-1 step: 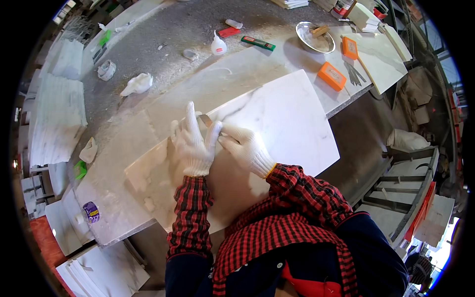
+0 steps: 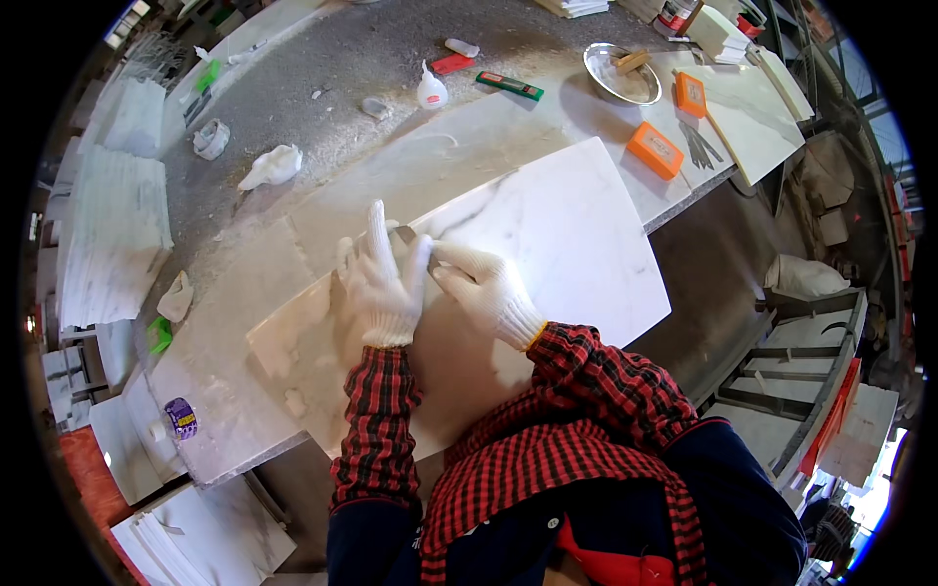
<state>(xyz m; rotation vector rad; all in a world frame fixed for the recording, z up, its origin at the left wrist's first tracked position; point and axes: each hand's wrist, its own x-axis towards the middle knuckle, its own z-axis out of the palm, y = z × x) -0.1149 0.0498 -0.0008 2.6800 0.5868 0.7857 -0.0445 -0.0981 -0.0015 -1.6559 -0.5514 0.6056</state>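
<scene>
Both my hands wear white knitted gloves over a white, grey-veined marble slab (image 2: 576,230). My right hand (image 2: 489,291) is closed in a pinch on a small thin metal blade (image 2: 406,234), whose far end shows behind my left thumb. My left hand (image 2: 379,283) has its fingers stretched and spread near the slab's far edge, with the thumb up against the blade and my right fingertips. The blade's middle is hidden by the thumb, and its contact with the slab cannot be made out.
Beyond the slab lie a white squeeze bottle (image 2: 431,90), a green flat box (image 2: 510,85) and a crumpled white cloth (image 2: 271,167). A metal bowl (image 2: 622,74), orange boxes (image 2: 655,151) and loose blades (image 2: 700,146) sit at right. Purple-labelled tape (image 2: 181,418) lies near left.
My left thumb and right fingertips have shifted very slightly left. The blade's visible end has tilted a little and shows less. Everything else stays in place.
</scene>
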